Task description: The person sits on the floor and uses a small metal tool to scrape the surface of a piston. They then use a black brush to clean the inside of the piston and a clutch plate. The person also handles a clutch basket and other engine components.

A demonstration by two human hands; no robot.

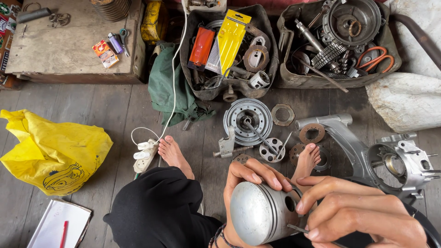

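- One metal piston [257, 212], low in the view above the lap: the left hand [243, 183] wraps its crown and side, fingers closed on it.
- The right hand [363, 213] pinches one thin metal pin [298, 228] at the piston's skirt.
- Two open tool bags [228, 50] of parts; one engine casing [390, 158]; one yellow plastic bag [55, 151]; one wheel hub [248, 120].
- Surface: grey wooden floor [105, 108], one low wooden box [69, 43] on it.
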